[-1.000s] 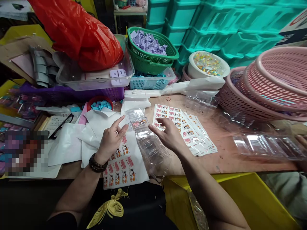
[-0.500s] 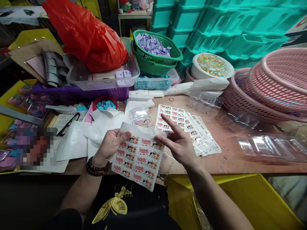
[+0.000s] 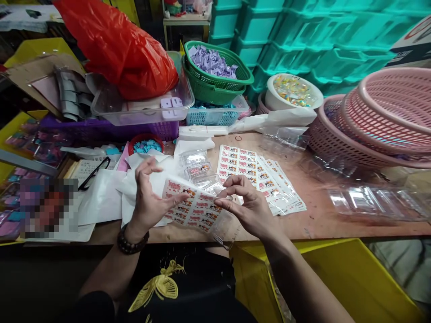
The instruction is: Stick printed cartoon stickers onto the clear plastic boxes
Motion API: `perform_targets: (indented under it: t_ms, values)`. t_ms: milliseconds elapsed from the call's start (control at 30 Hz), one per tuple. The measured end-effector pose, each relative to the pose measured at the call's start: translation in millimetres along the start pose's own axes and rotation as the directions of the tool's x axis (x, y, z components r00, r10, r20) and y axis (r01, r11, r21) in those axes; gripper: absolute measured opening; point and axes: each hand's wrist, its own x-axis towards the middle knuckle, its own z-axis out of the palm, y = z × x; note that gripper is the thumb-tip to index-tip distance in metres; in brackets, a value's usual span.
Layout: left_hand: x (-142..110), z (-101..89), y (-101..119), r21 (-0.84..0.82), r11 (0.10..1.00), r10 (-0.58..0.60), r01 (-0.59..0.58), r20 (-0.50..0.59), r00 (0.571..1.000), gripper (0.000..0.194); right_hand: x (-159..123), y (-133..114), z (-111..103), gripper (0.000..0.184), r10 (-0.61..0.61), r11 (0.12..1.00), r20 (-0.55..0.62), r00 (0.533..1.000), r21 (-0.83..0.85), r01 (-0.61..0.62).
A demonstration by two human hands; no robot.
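Observation:
A sheet of stickers (image 3: pixel 193 206) printed with cartoon cats and pink lettering is held tilted over the table's front edge. My left hand (image 3: pixel 146 197) is at its left side, thumb across the printed face and fingers raised behind the top edge. With thumb and index finger, my right hand (image 3: pixel 247 204) pinches the sheet's upper right corner. Behind the sheet lie clear plastic cases (image 3: pixel 198 170), one with a cat sticker on it. More sticker sheets (image 3: pixel 237 163) lie fanned out just beyond my right hand.
White backing papers (image 3: pixel 101 197) and eyeglasses (image 3: pixel 94 174) lie to the left. Along the back stand a red bag (image 3: pixel 124 58), a green basket (image 3: pixel 218 85) of purple pieces and a white bowl (image 3: pixel 271 96). Pink baskets (image 3: pixel 380 121) and clear packaging (image 3: pixel 373 204) occupy the right.
The sheet has tilted back, its lower edge rising toward the table. My left hand's fingers have lifted and spread, while my right index finger has curled from pointing into a pinch.

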Motion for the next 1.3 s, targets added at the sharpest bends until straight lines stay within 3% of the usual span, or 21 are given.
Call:
perform_targets:
  t_ms: [67,133,200,267,333,400,567,667,733,800,867,900,933,1000,1067,1100,1133,1200,1300]
  values:
    - [5,-9.8,13,0.178,0.957,0.201,-0.229,0.162,0.966,0.085,-1,-8,-2,0.03,-0.048,0.999,0.107,0.993,-0.01,0.049]
    - [10,-17.5,25,0.204,0.922,0.223,-0.328,0.413,0.883,0.069,-3,-14,-2,0.03,-0.044,0.999,0.204,0.978,0.014,0.042]
    - [14,-21.1,32,0.144,0.949,0.144,-0.282,0.598,0.788,0.036,-4,-18,-2,0.033,-0.015,1.0,0.236,0.972,0.02,0.011]
    - [17,-21.0,32,0.081,0.992,0.016,-0.1,0.693,0.721,0.02,-6,-19,-2,0.035,0.026,1.0,0.24,0.97,-0.001,-0.027]
    - [17,-19.1,28,0.05,0.993,-0.106,0.103,0.732,0.673,0.024,-8,-17,-2,0.034,0.047,0.999,0.238,0.97,-0.019,-0.044]
    - [16,-17.2,24,0.048,0.971,-0.188,0.233,0.753,0.631,0.027,-10,-15,-3,0.033,0.043,0.999,0.211,0.976,-0.015,-0.041]
    - [14,-13.9,19,0.077,0.924,-0.287,0.374,0.786,0.548,0.028,-14,-15,-3,0.027,0.017,1.0,0.151,0.988,-0.021,-0.014]
    - [16,-11.5,18,0.062,0.854,-0.354,0.516,0.796,0.49,0.03,-17,-14,0,0.016,-0.117,0.984,0.091,0.989,-0.126,0.128]
    - [19,-9.8,14,0.048,0.786,-0.38,0.616,0.824,0.42,0.029,-23,-10,2,0.011,-0.249,0.932,0.034,0.968,-0.263,0.249]
    - [22,-8.4,6,0.069,0.72,-0.389,0.691,0.864,0.319,0.03,-32,-6,3,0.015,-0.333,0.871,0.035,0.942,-0.371,0.321]
    - [24,-7.5,-6,0.114,0.687,-0.39,0.717,0.891,0.232,0.031,-40,-3,2,0.021,-0.358,0.855,0.085,0.93,-0.37,0.363]
    - [24,-7.3,-12,0.132,0.694,-0.389,0.708,0.896,0.215,0.031,-42,-2,1,0.02,-0.374,0.865,0.104,0.922,-0.32,0.387]
    - [23,-7.3,-18,0.146,0.718,-0.388,0.681,0.896,0.218,0.03,-42,-2,-1,0.017,-0.381,0.886,0.095,0.92,-0.247,0.392]
    - [22,-7.5,-26,0.159,0.808,-0.368,0.567,0.888,0.276,0.025,-31,0,-7,0.007,-0.292,0.954,-0.029,0.956,-0.081,0.289]
    - [19,-7.1,-28,0.179,0.906,-0.323,0.385,0.878,0.353,0.02,-8,3,-12,0.018,-0.018,0.996,-0.08,0.997,0.088,0.025]
    - [18,-6.4,-27,0.188,0.943,-0.289,0.275,0.873,0.392,0.017,6,6,-14,0.025,0.141,0.98,-0.03,0.989,0.146,-0.136]
    - [18,-5.4,-25,0.196,0.967,-0.247,0.161,0.867,0.432,0.015,20,9,-15,0.03,0.269,0.946,0.046,0.962,0.177,-0.273]
    - [17,-2.6,-19,0.212,0.976,-0.161,-0.047,0.852,0.498,0.012,45,16,-14,0.036,0.409,0.88,0.217,0.887,0.166,-0.446]
    - [18,1.1,-13,0.249,0.945,-0.093,-0.213,0.828,0.553,0.012,67,23,-8,0.036,0.485,0.842,0.303,0.821,0.093,-0.532]
